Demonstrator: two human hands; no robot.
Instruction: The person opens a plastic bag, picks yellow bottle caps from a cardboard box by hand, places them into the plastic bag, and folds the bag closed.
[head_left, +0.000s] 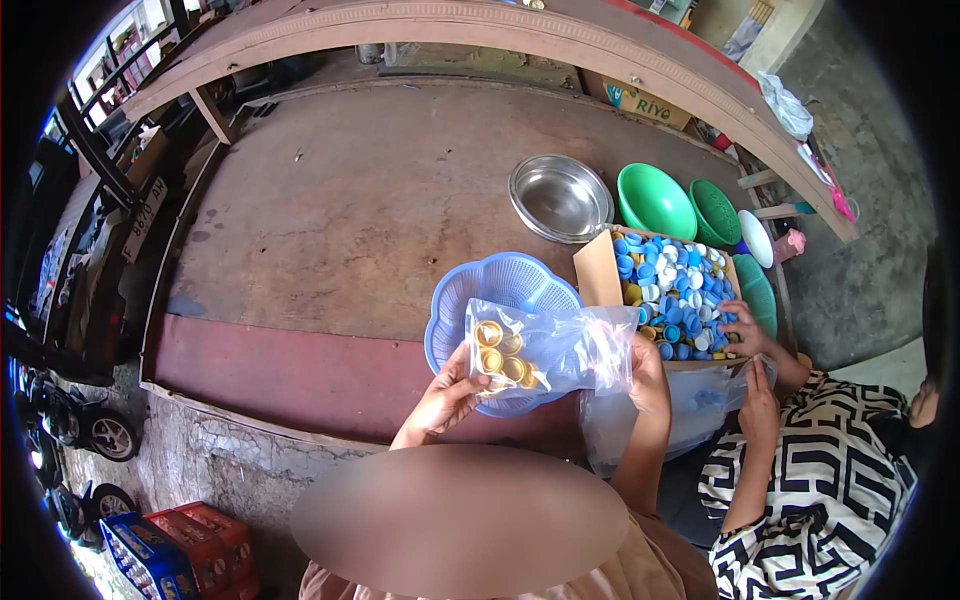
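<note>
Between my two hands stretches a clear plastic bag [570, 350] with several yellow bottle caps [490, 358] gathered at its left end. My left hand [447, 398] is closed on that end, thumb over the plastic near the caps. At the opposite end, my right hand [648, 378] pinches the bag's edge. Below the bag stands a blue basket [500, 275] with a scalloped rim; the bag and my left hand hide part of it. To the right, a cardboard box [598, 270] is full of blue, white and yellow caps [672, 285].
A co-worker in a patterned top [815, 460] reaches one hand [742, 328] into the box's caps; the other hand [760, 405] touches clear plastic [655, 405]. Behind are metal bowls [560, 195], a green bowl [655, 200] and a green basket [714, 212]. A wooden beam [420, 28] spans the back.
</note>
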